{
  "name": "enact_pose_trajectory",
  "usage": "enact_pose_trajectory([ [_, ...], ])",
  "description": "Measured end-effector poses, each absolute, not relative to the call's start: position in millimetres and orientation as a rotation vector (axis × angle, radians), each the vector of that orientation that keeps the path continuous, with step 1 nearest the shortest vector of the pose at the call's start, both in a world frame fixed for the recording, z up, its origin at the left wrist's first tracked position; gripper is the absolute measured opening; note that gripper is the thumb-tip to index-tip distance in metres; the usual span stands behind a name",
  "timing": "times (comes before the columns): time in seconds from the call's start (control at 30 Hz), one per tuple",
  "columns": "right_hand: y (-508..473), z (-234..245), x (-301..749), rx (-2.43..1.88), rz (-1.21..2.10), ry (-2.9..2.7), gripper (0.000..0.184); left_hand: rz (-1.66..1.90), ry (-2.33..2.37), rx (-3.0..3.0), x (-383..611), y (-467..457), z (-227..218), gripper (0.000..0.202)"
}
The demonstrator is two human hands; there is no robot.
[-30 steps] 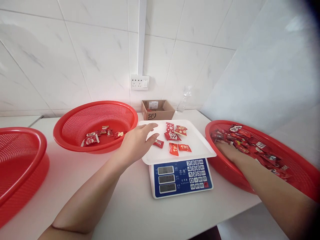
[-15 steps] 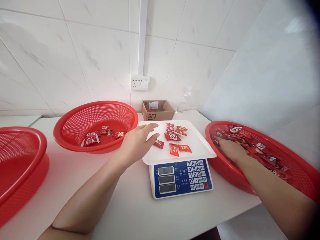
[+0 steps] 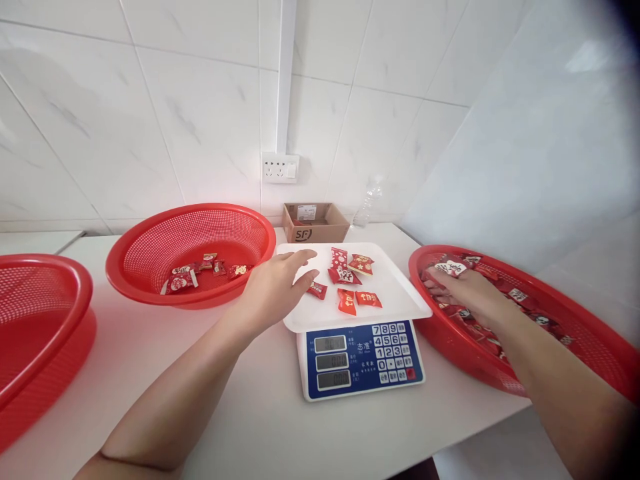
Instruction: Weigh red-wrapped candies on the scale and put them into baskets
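A red packet with a white label (image 3: 453, 268) lies at the right hand (image 3: 465, 290), inside the left end of the right basket (image 3: 450, 343), among many similar packets. The fingers of this hand are curled; whether they are clamped on the packet cannot be told. The packet is judged to be light, with a thin, slippery wrapper and a possibly fragile filling; it is best gripped gently across its middle, or by a crimped end. To the left, a white tray (image 3: 405, 303) is carried by a digital scale (image 3: 365, 360), and six wrapped pieces (image 3: 361, 264) are spread on it. The left hand (image 3: 275, 287) is held over the tray's left edge, thumb and fingers apart, with nothing gripped. Farther left, a few packets are contained in a perforated basket (image 3: 150, 230). A cardboard box (image 3: 323, 233) and a clear bottle (image 3: 369, 203) are placed at the far side of the table (image 3: 260, 413).
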State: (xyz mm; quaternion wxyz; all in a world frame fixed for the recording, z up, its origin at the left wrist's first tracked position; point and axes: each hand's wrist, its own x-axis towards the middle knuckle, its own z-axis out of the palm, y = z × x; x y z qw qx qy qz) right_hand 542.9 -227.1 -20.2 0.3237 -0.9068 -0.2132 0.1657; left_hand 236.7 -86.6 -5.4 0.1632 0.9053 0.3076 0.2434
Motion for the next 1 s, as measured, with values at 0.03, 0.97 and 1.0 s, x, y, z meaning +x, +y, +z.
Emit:
enact_pose_trajectory([
  [0.03, -228, -21, 538, -2.337, 0.449, -0.550, 0.033, 0.689, 0.879, 2.584, 237, -87, -5, 0.034],
  [0.97, -225, -43, 525, -2.842, -0.142, -1.001, 0.054, 0.467, 0.918, 2.699, 242, -103, -17, 0.034],
  [1.0, -226, -43, 524, -2.838, -0.136, -1.004, 0.054, 0.444, 0.906, 2.707, 243, -101, -18, 0.035],
])
